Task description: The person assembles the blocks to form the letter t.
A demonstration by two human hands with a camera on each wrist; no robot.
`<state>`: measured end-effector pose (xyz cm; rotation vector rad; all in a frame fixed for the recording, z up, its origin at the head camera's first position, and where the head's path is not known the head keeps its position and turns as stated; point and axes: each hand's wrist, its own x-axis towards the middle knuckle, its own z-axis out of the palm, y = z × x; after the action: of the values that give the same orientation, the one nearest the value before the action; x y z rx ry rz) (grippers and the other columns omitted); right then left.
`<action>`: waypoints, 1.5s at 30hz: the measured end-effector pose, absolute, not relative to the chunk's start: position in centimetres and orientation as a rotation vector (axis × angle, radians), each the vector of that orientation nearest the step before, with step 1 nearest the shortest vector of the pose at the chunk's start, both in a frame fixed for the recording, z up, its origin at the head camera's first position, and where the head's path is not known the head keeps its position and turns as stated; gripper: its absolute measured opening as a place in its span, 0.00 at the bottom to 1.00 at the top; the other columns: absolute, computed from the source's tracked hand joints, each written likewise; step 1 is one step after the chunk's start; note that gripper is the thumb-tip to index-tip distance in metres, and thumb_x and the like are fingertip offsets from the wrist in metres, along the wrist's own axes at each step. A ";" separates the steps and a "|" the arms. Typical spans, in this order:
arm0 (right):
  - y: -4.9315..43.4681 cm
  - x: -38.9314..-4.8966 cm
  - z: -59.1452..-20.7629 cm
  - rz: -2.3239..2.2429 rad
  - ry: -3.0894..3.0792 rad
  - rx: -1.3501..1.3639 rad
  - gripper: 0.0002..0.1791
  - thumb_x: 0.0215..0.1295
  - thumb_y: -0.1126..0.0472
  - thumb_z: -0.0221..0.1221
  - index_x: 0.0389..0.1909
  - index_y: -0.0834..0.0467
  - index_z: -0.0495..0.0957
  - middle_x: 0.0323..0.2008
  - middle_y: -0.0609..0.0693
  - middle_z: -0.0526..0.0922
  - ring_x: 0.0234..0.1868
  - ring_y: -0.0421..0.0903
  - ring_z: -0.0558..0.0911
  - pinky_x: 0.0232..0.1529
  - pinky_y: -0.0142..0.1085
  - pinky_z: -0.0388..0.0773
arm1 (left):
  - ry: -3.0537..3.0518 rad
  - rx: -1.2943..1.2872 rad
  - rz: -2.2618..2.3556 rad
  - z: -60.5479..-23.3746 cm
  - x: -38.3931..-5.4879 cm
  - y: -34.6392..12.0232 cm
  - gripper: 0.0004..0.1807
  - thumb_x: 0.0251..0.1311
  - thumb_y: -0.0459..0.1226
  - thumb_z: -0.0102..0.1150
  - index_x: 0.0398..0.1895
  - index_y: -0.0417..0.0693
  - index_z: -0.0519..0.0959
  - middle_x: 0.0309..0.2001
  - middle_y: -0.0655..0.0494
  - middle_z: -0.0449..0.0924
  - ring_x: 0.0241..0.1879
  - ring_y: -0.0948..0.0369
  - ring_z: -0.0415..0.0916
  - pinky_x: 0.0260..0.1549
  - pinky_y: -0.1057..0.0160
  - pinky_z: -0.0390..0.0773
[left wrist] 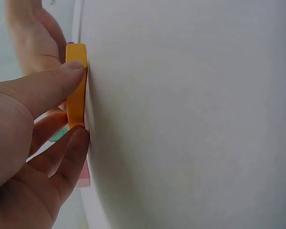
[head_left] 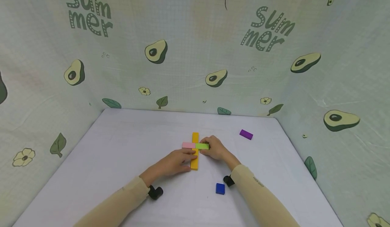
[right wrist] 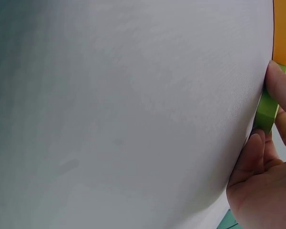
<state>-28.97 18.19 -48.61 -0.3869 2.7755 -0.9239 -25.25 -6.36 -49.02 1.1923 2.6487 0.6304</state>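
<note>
Four-armed cross of blocks lies on the white table: a far yellow block (head_left: 195, 137), a near yellow block (head_left: 194, 164), a pink block (head_left: 187, 145) on the left and a light green block (head_left: 202, 146) on the right. My left hand (head_left: 174, 161) holds the near yellow block, its thumb (left wrist: 71, 71) against the side and fingers reaching over it near the pink block. My right hand (head_left: 217, 148) grips the green block's outer part between thumb (right wrist: 280, 86) and fingers. In the right wrist view, green meets yellow end to side.
A purple block (head_left: 246, 134) lies at the far right of the table (head_left: 137, 129). Closer to me, a blue block (head_left: 220, 188) sits beside the right forearm. Patterned cloth walls (head_left: 189, 95) rise at the back and both sides.
</note>
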 end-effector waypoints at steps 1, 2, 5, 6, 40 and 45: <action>18.2 -29.0 -48.6 -0.923 2.775 -0.384 0.14 0.72 0.58 0.70 0.55 0.53 0.83 0.49 0.51 0.78 0.50 0.49 0.75 0.62 0.50 0.77 | 2.645 1.192 0.636 -49.0 -25.3 -6.4 0.30 0.70 0.43 0.71 0.73 0.49 0.78 0.76 0.53 0.72 0.75 0.54 0.69 0.72 0.52 0.72; 18.2 -29.0 -48.6 -0.923 2.775 -0.382 0.14 0.72 0.57 0.70 0.55 0.53 0.83 0.49 0.51 0.78 0.50 0.49 0.75 0.63 0.50 0.77 | 2.644 1.193 0.638 -49.0 -25.3 -6.4 0.30 0.70 0.43 0.71 0.73 0.49 0.78 0.76 0.53 0.72 0.75 0.54 0.69 0.72 0.53 0.72; 18.1 -28.9 -48.5 -0.926 2.772 -0.374 0.14 0.72 0.57 0.70 0.55 0.53 0.83 0.50 0.51 0.78 0.51 0.50 0.75 0.63 0.50 0.77 | 2.646 1.193 0.641 -49.0 -25.3 -6.4 0.30 0.69 0.43 0.71 0.72 0.49 0.79 0.75 0.53 0.73 0.75 0.54 0.70 0.72 0.53 0.72; 18.1 -28.9 -48.5 -0.928 2.771 -0.374 0.14 0.72 0.57 0.70 0.55 0.53 0.83 0.50 0.51 0.78 0.51 0.50 0.75 0.63 0.50 0.77 | 2.647 1.191 0.642 -49.0 -25.4 -6.3 0.29 0.69 0.43 0.71 0.72 0.49 0.79 0.75 0.53 0.74 0.75 0.54 0.70 0.72 0.53 0.72; 18.4 -29.2 -48.7 -0.918 2.764 -0.401 0.16 0.72 0.57 0.69 0.57 0.52 0.83 0.51 0.51 0.77 0.50 0.49 0.75 0.60 0.50 0.78 | 2.635 1.185 0.697 -48.9 -25.6 -6.4 0.29 0.68 0.42 0.73 0.70 0.47 0.80 0.74 0.51 0.75 0.74 0.52 0.71 0.72 0.49 0.73; 18.6 -29.1 -48.7 -0.922 2.746 -0.413 0.19 0.71 0.57 0.71 0.60 0.52 0.82 0.52 0.52 0.76 0.50 0.49 0.74 0.58 0.48 0.77 | 2.637 1.201 0.700 -49.0 -25.6 -6.4 0.28 0.67 0.41 0.74 0.69 0.47 0.81 0.73 0.51 0.75 0.73 0.52 0.71 0.71 0.50 0.73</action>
<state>-29.05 18.57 -48.67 -0.4132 2.7462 -0.9221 -25.60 -6.40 -49.01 1.2010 2.6372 0.6998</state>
